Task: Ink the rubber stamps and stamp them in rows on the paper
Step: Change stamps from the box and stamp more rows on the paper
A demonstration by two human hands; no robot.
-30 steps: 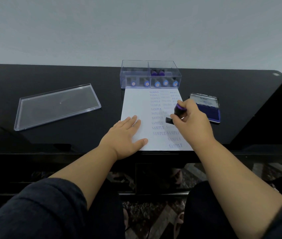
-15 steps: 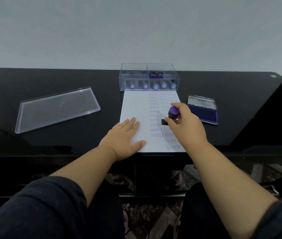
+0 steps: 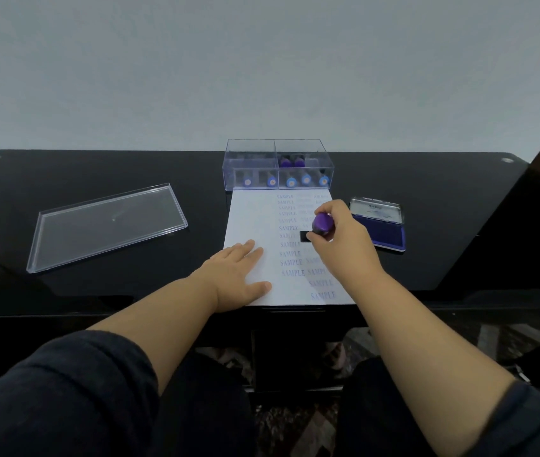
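Your right hand (image 3: 341, 240) grips the purple-handled stamp (image 3: 321, 224) over the paper (image 3: 252, 219); your flat left hand (image 3: 237, 275) pins the paper. It looks light and rigid: hold the handle, press squarely.

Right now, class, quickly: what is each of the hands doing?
Left hand: open, flat on the paper.
Right hand: holding the purple stamp against the paper.

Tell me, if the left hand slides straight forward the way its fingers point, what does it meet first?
The left hand lies flat on the paper, fingers pointing away and slightly right. It would probably first reach the stamp held by the right hand; depth is unclear.
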